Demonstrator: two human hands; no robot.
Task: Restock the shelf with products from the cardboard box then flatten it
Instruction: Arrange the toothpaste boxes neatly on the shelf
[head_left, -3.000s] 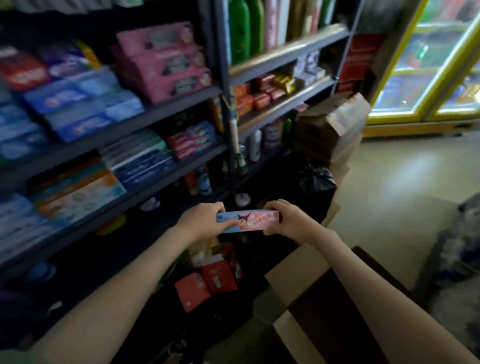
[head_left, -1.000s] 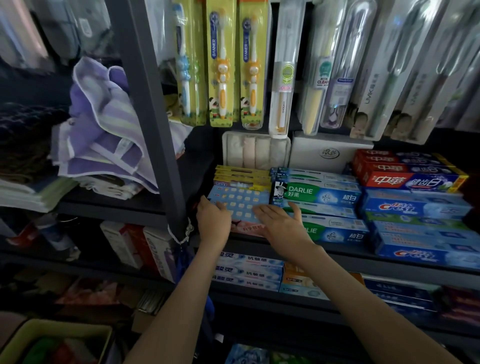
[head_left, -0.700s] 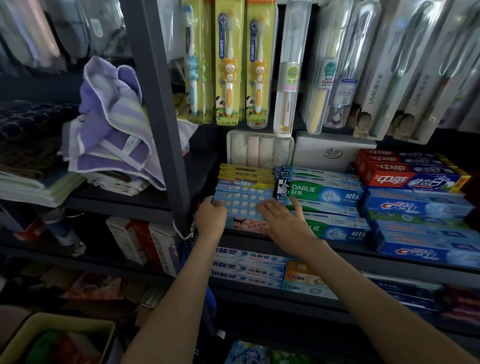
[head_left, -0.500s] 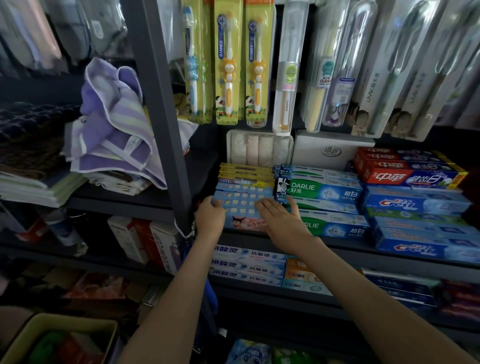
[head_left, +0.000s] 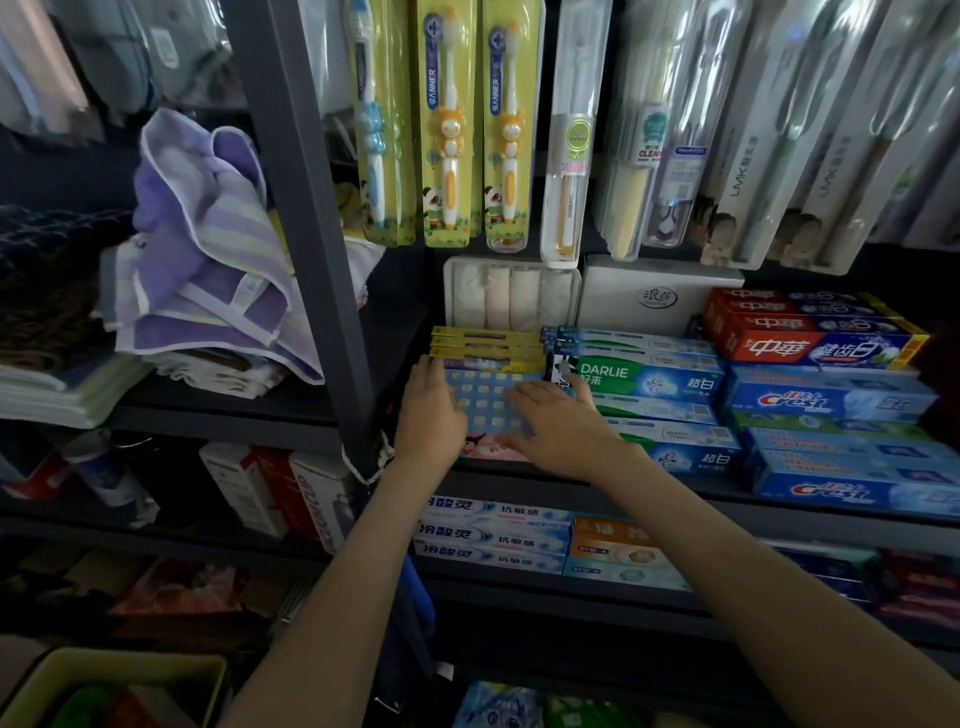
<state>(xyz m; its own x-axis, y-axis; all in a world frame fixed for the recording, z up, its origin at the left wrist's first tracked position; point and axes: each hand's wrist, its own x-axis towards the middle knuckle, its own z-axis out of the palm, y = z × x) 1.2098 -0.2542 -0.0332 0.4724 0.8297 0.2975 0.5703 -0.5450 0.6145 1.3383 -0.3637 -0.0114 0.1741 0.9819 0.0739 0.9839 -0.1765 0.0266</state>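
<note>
A blue and pink toothpaste box (head_left: 491, 415) lies flat at the front left of the dark shelf (head_left: 519, 480), on top of a stack of the same boxes. My left hand (head_left: 428, 415) rests against its left end, fingers curled over it. My right hand (head_left: 558, 423) lies flat on its right part with fingers spread. Yellow toothpaste boxes (head_left: 485, 345) sit just behind it. The cardboard box is out of view.
Darlie boxes (head_left: 644, 379) and Crest boxes (head_left: 831, 402) fill the shelf to the right. Packaged toothbrushes (head_left: 452, 124) hang above. A grey upright post (head_left: 311, 234) stands left of my hands, with folded purple towels (head_left: 202, 249) beyond it. More toothpaste boxes (head_left: 493, 532) fill the shelf below.
Three seconds ago I held the box in both hands low by the floor. It now lies on the shelf stack, and over the last second my hands have only shifted slightly on it.
</note>
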